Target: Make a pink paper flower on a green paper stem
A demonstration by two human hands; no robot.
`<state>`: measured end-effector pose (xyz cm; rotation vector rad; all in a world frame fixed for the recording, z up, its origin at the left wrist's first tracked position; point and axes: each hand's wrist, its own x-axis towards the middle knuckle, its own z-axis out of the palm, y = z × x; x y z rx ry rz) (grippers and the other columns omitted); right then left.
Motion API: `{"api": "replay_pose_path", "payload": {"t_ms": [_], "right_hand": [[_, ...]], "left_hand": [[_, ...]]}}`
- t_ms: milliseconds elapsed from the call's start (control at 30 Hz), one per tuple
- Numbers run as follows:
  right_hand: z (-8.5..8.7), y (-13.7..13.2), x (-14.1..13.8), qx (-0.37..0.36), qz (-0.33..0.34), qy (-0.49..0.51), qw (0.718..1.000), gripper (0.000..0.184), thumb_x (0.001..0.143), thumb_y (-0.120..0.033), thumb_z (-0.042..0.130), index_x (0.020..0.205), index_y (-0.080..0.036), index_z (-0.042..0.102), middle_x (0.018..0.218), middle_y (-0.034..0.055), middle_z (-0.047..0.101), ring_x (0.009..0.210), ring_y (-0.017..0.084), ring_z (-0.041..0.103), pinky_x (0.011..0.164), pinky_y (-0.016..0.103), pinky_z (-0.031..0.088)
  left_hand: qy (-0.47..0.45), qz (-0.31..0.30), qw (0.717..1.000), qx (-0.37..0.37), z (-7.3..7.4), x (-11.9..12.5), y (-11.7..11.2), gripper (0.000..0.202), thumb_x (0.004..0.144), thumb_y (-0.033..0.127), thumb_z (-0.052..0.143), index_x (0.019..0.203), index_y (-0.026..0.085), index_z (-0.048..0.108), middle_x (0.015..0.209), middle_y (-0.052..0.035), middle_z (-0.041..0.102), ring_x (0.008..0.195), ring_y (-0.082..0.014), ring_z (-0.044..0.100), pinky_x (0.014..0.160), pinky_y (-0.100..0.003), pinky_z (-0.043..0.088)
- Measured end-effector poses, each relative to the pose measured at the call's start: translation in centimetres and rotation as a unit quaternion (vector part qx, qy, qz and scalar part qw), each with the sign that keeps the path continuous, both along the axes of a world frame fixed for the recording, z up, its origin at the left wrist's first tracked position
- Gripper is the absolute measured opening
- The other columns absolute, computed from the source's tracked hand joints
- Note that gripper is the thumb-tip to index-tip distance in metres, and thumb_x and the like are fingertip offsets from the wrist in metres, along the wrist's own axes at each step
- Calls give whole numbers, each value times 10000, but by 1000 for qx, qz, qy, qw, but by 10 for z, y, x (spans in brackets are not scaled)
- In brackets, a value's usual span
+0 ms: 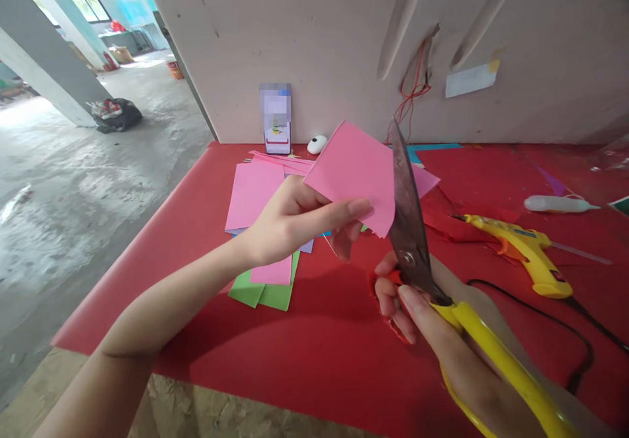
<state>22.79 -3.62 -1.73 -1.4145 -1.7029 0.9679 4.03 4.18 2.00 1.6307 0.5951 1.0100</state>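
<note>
My left hand [304, 218] pinches a pink sheet of paper [356, 169] by its lower edge, thumb on top, raised above the table. In my right hand [442, 339] is a large pair of scissors [410, 221] with yellow handles and dark blades pointing up. The blades meet the right side of the pink paper, and a pink corner [425, 181] shows beyond them. Something red lies against the right fingers; its kind is unclear. Below and behind the left hand lie more pink sheets [253, 192] and green sheets [275, 294].
A yellow glue gun [521, 248] with a black cord lies right on the red-covered table [319, 379]. Behind it is a white tube [557, 204]. A phone [276, 120] leans on the back panel beside a small white object [317, 143]. Concrete floor lies left.
</note>
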Motion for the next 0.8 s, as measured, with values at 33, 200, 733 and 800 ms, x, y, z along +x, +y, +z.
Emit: {"api": "replay_pose_path", "payload": {"t_ms": [33, 200, 733, 800], "right_hand": [[1, -1, 0, -7, 1, 3, 1000, 245, 914, -423, 395, 897, -231, 547, 580, -28, 537, 378, 100, 443, 342, 231, 359], [10, -7, -7, 17, -30, -12, 999, 254, 932, -444, 374, 864, -244, 515, 563, -47, 468, 387, 94, 376, 368, 238, 343], [10, -10, -9, 116, -30, -26, 993, 141, 956, -318, 397, 885, -251, 499, 508, -72, 401, 366, 80, 355, 338, 229, 275], [10, -10, -9, 121, -33, -31, 992, 146, 955, -321, 399, 878, -251, 500, 504, -73, 397, 358, 81, 343, 335, 236, 264]], "left_hand": [[5, 1, 1000, 2, 0, 0, 0, 348, 845, 355, 625, 546, 177, 613, 517, 13, 642, 455, -112, 627, 461, -226, 504], [12, -7, 1000, 21, 0, -2, 0, 353, 857, 340, 612, 543, 179, 615, 507, 12, 653, 460, -103, 616, 480, -225, 498], [31, -20, 999, -1, 5, -7, 8, 417, 842, 379, 616, 471, 190, 597, 474, 4, 649, 407, -100, 581, 474, -242, 474], [27, -20, 999, -7, 5, -7, 9, 427, 831, 414, 623, 467, 192, 590, 470, 10, 640, 405, -105, 586, 469, -249, 473]]}}
